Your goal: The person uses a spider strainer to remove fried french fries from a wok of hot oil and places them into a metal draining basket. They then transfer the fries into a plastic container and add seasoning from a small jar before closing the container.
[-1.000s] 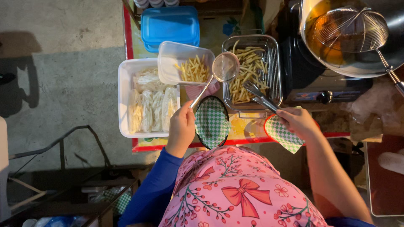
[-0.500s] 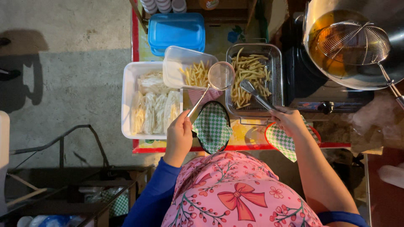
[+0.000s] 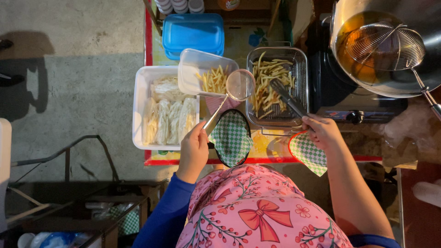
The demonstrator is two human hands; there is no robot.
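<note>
Stall table (image 3: pixel 275 149), left hand (image 3: pixel 194 151) gripping sieve (image 3: pixel 240 85) angled up-right, right hand (image 3: pixel 321 131) gripping tongs (image 3: pixel 287 96) angled up-left

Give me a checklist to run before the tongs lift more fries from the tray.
1. Left hand grips strainer handle: ok.
2. Strainer sits between tub and tray: ok.
3. Right hand grips tongs: ok.
4. Tong tips down among fries: ok.
5. Fries caught in the tongs: cannot tell.
6. Strainer empty: cannot tell.
</note>
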